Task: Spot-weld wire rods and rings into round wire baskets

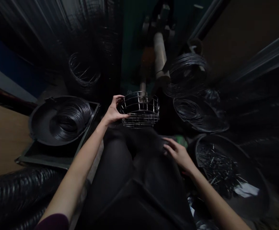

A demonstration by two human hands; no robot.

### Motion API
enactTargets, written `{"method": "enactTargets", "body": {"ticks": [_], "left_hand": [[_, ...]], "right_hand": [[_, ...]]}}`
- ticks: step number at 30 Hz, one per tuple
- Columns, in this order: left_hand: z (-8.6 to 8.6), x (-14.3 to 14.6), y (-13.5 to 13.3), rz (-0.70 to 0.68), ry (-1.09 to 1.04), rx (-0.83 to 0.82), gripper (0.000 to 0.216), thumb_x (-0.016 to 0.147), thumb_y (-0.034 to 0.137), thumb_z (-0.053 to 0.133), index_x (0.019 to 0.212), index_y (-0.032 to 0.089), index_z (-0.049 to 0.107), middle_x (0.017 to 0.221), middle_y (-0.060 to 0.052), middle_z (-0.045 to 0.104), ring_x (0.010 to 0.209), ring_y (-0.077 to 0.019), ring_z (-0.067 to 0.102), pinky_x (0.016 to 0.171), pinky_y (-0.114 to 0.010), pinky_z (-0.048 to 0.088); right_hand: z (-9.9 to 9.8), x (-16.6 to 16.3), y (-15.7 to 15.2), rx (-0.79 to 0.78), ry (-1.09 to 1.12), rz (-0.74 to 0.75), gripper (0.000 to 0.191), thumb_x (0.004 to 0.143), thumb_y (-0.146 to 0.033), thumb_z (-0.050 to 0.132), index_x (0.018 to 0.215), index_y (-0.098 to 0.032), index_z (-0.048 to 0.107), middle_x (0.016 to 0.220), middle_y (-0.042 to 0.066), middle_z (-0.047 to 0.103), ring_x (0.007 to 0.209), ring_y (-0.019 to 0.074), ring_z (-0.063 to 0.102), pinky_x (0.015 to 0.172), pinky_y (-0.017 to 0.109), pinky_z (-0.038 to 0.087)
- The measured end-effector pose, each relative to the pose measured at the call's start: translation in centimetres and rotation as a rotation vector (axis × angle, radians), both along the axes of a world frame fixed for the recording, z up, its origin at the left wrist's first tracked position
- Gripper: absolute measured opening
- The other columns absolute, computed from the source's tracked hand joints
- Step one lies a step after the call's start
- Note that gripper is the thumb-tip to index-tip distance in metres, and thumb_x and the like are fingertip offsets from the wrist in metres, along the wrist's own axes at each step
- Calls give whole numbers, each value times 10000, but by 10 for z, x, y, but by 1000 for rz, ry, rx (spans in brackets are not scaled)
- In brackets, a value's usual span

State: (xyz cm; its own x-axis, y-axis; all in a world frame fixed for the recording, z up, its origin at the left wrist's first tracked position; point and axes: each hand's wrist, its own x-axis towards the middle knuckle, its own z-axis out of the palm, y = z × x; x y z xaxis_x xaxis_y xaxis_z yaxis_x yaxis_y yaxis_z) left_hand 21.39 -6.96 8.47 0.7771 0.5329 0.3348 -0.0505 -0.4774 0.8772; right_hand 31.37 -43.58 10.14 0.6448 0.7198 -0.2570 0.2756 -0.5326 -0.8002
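A round wire basket (141, 120) of thin shiny rods is at the centre, tilted towards me below a metal machine arm. My left hand (115, 110) grips its left side, with the thumb across the front rods and the fingers over the upper rim. The far side of the basket sits around the machine's lower tip (142, 91); whether they touch I cannot tell. My right hand (176, 153) is beside my right knee, fingers stretched out and slightly apart over the dark cloth. I see no held thing in it, though its underside is hidden.
Left stands a black basin (40, 127) with wire rings (70, 119) in it. On the right, another black basin (247, 166) bears short metal pieces (217, 167) and a white scrap (246, 190). More wire rings (187, 72) hang back right. A thick cylindrical arm (160, 51) juts out overhead.
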Motion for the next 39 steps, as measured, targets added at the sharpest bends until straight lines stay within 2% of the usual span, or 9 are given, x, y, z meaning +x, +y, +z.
{"method": "enactTargets", "body": {"ticks": [3,6,8,10,13,18,28,33,39], "left_hand": [[30,-18,-19,-89,24,252,690,600,371,846,1185,224,510,1299,-104,541,1259,-260,537,1090,-409,432],[55,-24,-41,-145,110,457,568,591,324,852,1090,218,603,1321,-110,524,1254,-297,519,1090,-446,425],[65,-23,-52,-168,170,527,525,599,313,849,1064,220,624,1338,-114,510,1250,-312,508,1078,-473,429],[68,-20,-57,-183,191,556,501,610,307,844,1054,219,631,1347,-121,501,1255,-326,494,1069,-497,430],[67,-15,-59,-180,167,552,504,622,320,846,1064,213,629,1347,-131,493,1249,-336,490,1062,-515,434],[63,-5,-58,-161,128,521,530,618,295,853,1090,208,627,1337,-129,485,1249,-327,494,1069,-511,438],[58,2,-59,-184,134,463,593,591,278,872,1121,218,612,1329,-119,481,1254,-317,497,1068,-516,453],[52,6,-58,-169,122,415,592,600,264,864,1134,194,618,1317,-126,487,1268,-317,493,1089,-496,445],[57,22,-48,-162,131,415,609,574,260,867,1126,189,620,1312,-125,486,1254,-323,495,1080,-506,448]], "right_hand": [[46,-2,40,116,-3,22,467,844,-467,624,1245,-227,628,682,-11,631,511,135,555,504,270,489],[87,0,87,104,60,162,411,806,-492,671,1058,-173,729,678,2,640,501,101,504,496,242,433],[99,3,113,38,46,232,340,813,-450,671,954,-154,761,698,18,677,535,108,539,535,244,442],[100,6,129,-2,-114,262,278,846,-385,646,949,-161,774,767,35,724,630,136,618,621,253,474],[94,4,134,-104,-550,357,294,918,-342,570,1092,-186,750,989,72,762,836,190,697,734,275,488],[91,1,123,-350,-941,598,374,980,-247,420,1290,-232,629,1231,67,702,902,202,715,593,269,423],[96,9,122,-381,-1066,658,361,1000,-262,360,1233,-245,636,1210,51,709,798,174,702,527,266,319],[92,12,123,-359,-1060,637,364,1004,-274,360,1199,-244,665,1194,51,716,802,173,702,524,261,315],[88,27,133,-313,-1099,591,372,1017,-298,352,1212,-270,668,1175,32,725,805,169,698,534,250,325]]}}
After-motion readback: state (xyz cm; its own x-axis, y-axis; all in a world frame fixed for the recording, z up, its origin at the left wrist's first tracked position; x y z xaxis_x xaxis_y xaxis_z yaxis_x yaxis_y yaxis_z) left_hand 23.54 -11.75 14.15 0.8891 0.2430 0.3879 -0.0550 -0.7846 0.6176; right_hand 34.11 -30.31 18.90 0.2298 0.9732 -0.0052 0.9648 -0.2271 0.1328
